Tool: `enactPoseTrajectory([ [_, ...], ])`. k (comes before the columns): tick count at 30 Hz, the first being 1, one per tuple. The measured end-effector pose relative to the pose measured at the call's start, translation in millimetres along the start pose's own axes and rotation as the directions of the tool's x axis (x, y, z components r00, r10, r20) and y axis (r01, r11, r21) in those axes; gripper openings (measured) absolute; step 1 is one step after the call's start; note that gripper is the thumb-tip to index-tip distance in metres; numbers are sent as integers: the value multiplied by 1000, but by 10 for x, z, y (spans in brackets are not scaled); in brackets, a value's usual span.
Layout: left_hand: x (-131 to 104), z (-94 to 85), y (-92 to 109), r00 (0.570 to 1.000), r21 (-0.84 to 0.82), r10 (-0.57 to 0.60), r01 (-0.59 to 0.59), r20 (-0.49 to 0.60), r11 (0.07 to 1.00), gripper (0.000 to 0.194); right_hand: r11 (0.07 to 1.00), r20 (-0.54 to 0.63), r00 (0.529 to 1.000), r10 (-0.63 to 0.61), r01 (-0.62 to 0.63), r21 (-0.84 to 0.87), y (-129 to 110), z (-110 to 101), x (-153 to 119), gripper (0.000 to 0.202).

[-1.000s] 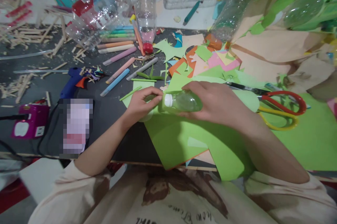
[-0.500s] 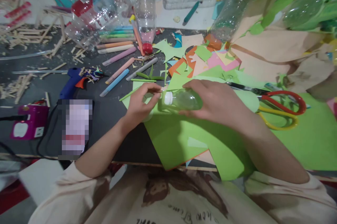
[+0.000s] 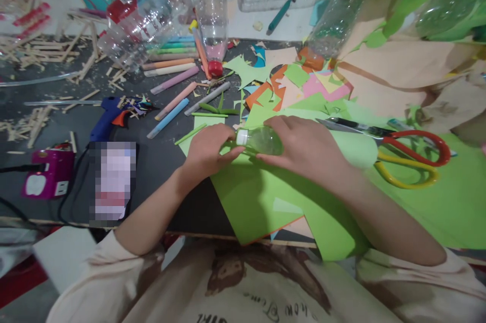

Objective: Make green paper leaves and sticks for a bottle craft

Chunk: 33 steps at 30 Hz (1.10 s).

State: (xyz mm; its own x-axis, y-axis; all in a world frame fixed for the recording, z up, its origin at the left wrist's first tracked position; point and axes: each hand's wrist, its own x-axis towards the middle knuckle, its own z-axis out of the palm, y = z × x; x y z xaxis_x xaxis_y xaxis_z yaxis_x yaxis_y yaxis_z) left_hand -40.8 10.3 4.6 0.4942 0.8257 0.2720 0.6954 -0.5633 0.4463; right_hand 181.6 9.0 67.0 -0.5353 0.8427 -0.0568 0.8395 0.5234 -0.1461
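A small clear plastic bottle (image 3: 266,142) with a white cap (image 3: 242,137) lies on its side above light green paper (image 3: 250,201). My right hand (image 3: 307,146) is closed around its base end, thumb below and fingers above. At the cap end, my left hand (image 3: 208,150) curls with its thumb and fingers on either side of the cap; its inner fingers are partly hidden. A rolled pale green paper (image 3: 355,148) lies beside my right hand. Scissors (image 3: 402,153) with one red and one yellow handle rest to the right.
A blue glue gun (image 3: 104,118), a phone (image 3: 114,181) and a magenta box (image 3: 49,173) are on the left. Chalk-like coloured sticks (image 3: 169,118) and paper scraps (image 3: 299,75) cover the middle. Larger clear bottles (image 3: 212,14) stand or lie at the back.
My left hand has moved right, its fingers coming from just off the cap to around the cap end. The right hand keeps its hold on the bottle. The view has shifted slightly.
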Motion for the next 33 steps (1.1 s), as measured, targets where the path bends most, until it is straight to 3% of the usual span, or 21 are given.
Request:
enactPoseTrajectory([
  [4,9,16,-12,999,126,22,-25,28,992,46,1000,18,1000,2,-2,-3,-13,28,13,43],
  [8,-2,13,-11,994,156,105,-101,-17,983,46,1000,45,999,25,-25,-3,-18,27,19,43],
  [12,-20,-6,12,992,173,124,-119,-21,978,36,999,51,998,39,-39,1,-23,24,27,42],
  [18,-22,-1,49,987,325,156,-134,-41,936,24,999,49,998,46,-45,-27,-29,54,40,40],
  [23,-8,-19,77,980,331,191,-165,-49,929,21,998,42,998,53,-52,-27,-26,83,45,41],
  [33,-13,13,77,998,231,60,-55,-16,971,23,998,46,998,51,-49,-49,-36,74,48,41],
])
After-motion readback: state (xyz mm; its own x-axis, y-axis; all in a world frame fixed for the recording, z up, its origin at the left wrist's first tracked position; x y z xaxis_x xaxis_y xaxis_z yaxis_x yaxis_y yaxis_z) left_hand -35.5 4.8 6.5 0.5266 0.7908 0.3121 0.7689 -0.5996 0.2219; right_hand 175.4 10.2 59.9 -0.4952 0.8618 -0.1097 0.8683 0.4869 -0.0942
